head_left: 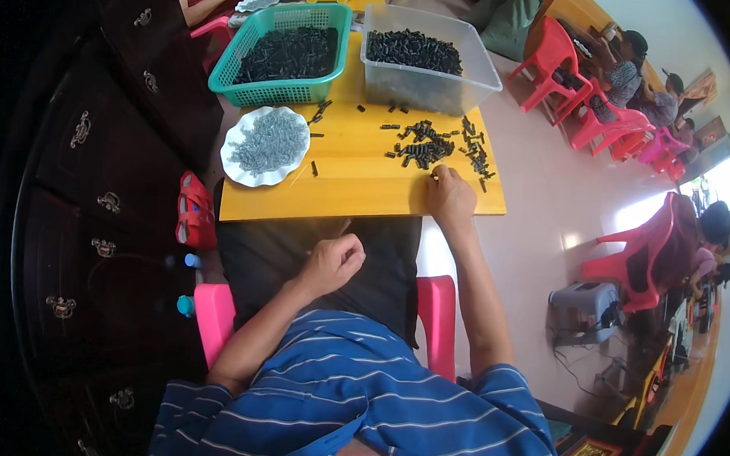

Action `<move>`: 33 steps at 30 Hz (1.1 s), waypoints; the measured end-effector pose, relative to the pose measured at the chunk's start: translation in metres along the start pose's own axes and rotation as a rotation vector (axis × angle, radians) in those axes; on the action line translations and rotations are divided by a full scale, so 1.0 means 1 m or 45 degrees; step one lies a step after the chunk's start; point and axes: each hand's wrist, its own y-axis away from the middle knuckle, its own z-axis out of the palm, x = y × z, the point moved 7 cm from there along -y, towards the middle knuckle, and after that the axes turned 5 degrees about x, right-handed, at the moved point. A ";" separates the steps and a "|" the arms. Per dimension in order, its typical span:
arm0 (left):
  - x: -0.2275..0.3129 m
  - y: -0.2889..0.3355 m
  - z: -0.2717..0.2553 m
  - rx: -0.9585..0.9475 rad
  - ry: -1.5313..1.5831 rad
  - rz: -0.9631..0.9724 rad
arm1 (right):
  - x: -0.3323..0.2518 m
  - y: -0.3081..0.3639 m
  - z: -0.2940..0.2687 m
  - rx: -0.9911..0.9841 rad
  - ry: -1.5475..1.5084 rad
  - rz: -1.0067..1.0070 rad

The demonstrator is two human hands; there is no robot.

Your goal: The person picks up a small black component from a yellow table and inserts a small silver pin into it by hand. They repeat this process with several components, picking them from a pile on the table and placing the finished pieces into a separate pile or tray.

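Note:
My right hand (451,197) rests at the near right part of a yellow table (351,174), thumb and fingers pinched together. Its fingertips meet the near edge of a loose pile of small black cylindrical pieces (425,153); whatever they hold is too small to make out. Over my lap, short of the table's edge, my left hand (333,266) is closed with the fingers curled in. What it holds, if anything, is hidden. A white scalloped plate (230,167) at the table's left carries many small clear pieces (267,142). A few black pieces lie beside it.
At the table's far side stand a green basket (293,93) and a clear plastic bin (424,94), both holding black pieces. Dark drawers (82,175) line the left. A red bag (196,212) is beside them. Other people sit on pink chairs (543,73) at the right.

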 end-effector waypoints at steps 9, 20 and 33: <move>-0.013 -0.015 0.005 0.011 0.079 0.048 | -0.003 -0.008 0.002 -0.069 0.064 -0.072; 0.037 -0.059 -0.031 0.174 0.197 0.079 | -0.020 0.015 0.002 -0.482 -2.025 0.990; 0.071 -0.091 -0.063 0.490 0.121 0.319 | -0.115 0.038 0.006 -0.717 -2.684 1.119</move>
